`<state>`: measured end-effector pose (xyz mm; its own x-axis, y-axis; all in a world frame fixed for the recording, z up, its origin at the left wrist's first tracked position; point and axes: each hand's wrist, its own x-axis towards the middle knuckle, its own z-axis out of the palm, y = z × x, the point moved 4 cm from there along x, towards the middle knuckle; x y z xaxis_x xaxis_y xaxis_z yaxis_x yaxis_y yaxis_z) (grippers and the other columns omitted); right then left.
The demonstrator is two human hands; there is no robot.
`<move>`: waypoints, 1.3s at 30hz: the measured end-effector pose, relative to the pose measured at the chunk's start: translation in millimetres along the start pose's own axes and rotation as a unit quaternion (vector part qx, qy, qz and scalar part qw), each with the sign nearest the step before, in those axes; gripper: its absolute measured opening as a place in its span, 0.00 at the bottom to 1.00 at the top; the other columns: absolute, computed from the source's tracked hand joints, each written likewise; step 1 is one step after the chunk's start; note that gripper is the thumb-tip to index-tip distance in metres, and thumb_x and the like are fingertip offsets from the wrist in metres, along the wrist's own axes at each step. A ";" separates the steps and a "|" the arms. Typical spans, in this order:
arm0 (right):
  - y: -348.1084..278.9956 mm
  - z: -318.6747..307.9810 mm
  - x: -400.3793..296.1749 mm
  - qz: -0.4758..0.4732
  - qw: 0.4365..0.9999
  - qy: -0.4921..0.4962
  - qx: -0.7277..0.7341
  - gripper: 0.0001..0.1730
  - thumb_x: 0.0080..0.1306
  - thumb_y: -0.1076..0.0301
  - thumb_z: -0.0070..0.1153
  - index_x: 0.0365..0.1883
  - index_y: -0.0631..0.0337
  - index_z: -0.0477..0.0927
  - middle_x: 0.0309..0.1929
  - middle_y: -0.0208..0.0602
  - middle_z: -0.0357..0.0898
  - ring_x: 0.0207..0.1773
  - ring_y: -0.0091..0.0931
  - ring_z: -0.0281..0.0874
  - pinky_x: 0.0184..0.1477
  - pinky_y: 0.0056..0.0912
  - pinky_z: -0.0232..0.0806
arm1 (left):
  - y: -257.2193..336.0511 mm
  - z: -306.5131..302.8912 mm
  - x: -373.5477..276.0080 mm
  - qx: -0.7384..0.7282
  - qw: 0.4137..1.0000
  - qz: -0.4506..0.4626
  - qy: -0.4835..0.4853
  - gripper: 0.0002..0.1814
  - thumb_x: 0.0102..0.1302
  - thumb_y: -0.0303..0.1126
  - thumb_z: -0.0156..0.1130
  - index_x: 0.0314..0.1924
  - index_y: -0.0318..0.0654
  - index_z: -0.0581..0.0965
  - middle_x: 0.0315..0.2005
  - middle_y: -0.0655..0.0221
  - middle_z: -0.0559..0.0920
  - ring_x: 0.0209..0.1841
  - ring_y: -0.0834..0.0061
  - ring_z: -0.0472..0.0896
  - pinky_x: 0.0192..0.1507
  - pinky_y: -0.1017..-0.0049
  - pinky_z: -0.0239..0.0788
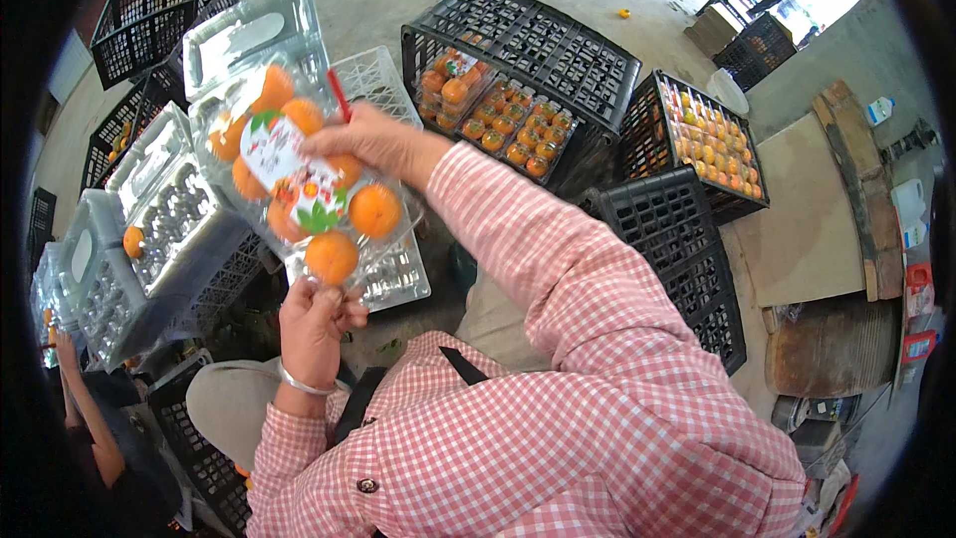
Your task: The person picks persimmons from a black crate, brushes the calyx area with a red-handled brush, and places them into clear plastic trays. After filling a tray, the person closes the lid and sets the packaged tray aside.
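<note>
A clear plastic clamshell pack of orange persimmon-like fruit (376, 211) is raised before me, tilted, with a printed label (280, 157) of green leaves across its lid. My right hand (366, 142) lies over its upper right side, thumb on the label, with a red stick-like tool (338, 96) between the fingers. At the lower edge my left hand (321, 314) pinches the pack beside the nearest fruit. Under the pack, part of an empty clear tray (399, 276) shows near a white plastic crate (377, 78).
Stacks of empty clamshells (175, 217) stand at left, one with a loose fruit (134, 242). Black crates (523, 37) hold packed fruit ahead; another filled crate (713, 142) and a black crate (672, 254) stand at right. A co-worker's arm (93, 411) is at lower left.
</note>
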<state>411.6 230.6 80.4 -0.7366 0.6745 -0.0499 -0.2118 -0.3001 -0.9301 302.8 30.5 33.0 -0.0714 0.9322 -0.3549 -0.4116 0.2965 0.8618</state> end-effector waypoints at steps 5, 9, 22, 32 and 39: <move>-83.1 -45.3 -41.5 -0.058 0.985 0.057 -0.153 0.27 0.55 0.62 0.68 0.49 0.71 0.78 0.42 0.44 0.82 0.43 0.26 0.82 0.49 0.25 0.74 | 21.6 1.2 1.7 0.029 0.993 0.023 -0.114 0.18 0.68 0.33 0.58 0.53 0.34 0.67 0.49 0.54 0.78 0.44 0.68 0.81 0.44 0.72 0.76; -142.7 -110.7 -143.0 -0.056 0.946 0.172 -0.270 0.25 0.61 0.60 0.65 0.50 0.68 0.77 0.43 0.41 0.83 0.41 0.25 0.84 0.46 0.26 0.77 | 19.3 -28.4 12.0 0.071 0.995 -0.026 -0.063 0.10 0.69 0.32 0.56 0.47 0.37 0.73 0.43 0.61 0.81 0.39 0.78 0.81 0.41 0.76 0.75; -37.7 -181.6 -486.8 0.121 0.829 0.541 -0.069 0.22 0.63 0.64 0.62 0.48 0.73 0.76 0.42 0.42 0.83 0.39 0.27 0.83 0.43 0.30 0.78 | 21.9 -81.6 10.9 0.042 0.997 -0.061 -0.005 0.09 0.70 0.34 0.55 0.45 0.39 0.73 0.37 0.68 0.81 0.34 0.83 0.78 0.36 0.81 0.72; -47.1 -118.7 -399.2 0.079 0.879 0.469 -0.033 0.22 0.63 0.67 0.61 0.50 0.74 0.74 0.42 0.44 0.82 0.40 0.26 0.83 0.42 0.29 0.78 | 35.7 -59.0 6.2 0.067 0.995 -0.056 -0.039 0.09 0.70 0.35 0.56 0.45 0.38 0.74 0.37 0.67 0.82 0.33 0.82 0.78 0.36 0.80 0.72; -26.9 -54.6 -322.4 0.183 0.882 0.396 -0.179 0.23 0.54 0.73 0.65 0.48 0.72 0.77 0.42 0.38 0.83 0.41 0.24 0.82 0.47 0.28 0.74 | 43.1 -89.4 -5.4 0.048 0.997 -0.045 -0.030 0.09 0.70 0.35 0.55 0.45 0.38 0.74 0.37 0.67 0.82 0.34 0.82 0.78 0.36 0.80 0.72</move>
<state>689.8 58.1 101.7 -0.0042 0.8791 -0.4766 0.2682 -0.4581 -0.8475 204.1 19.8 39.6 0.0170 0.9104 -0.4134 -0.3256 0.3959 0.8586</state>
